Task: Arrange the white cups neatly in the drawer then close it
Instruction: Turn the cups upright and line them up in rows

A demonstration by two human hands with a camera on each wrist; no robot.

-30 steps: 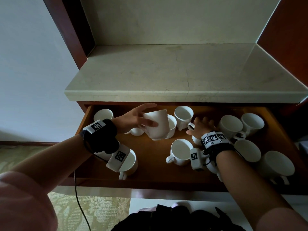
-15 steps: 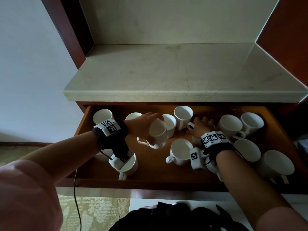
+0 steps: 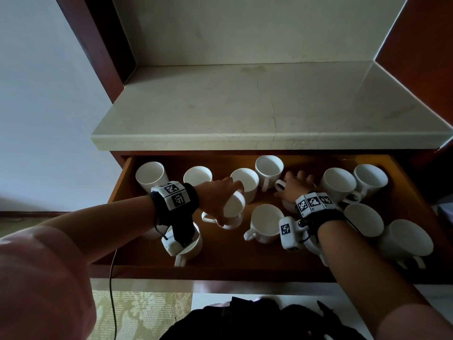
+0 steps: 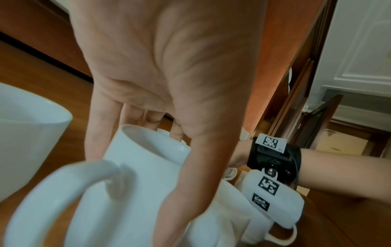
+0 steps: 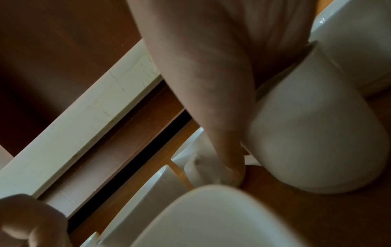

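Here the left hand (image 3: pixel 215 200) grips a white cup (image 3: pixel 232 212) from above, fingers (image 4: pixel 101 133) and thumb clasping its wall, near the middle of the open drawer (image 3: pixel 220 263). At its three o'clock, the right hand (image 3: pixel 295 190) curls over another cup (image 5: pixel 313 137). Further cups stand scattered around both.

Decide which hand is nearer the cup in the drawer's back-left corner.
Left. The left hand grips a cup just right of the corner cup; the right hand is far right, past mid-drawer.
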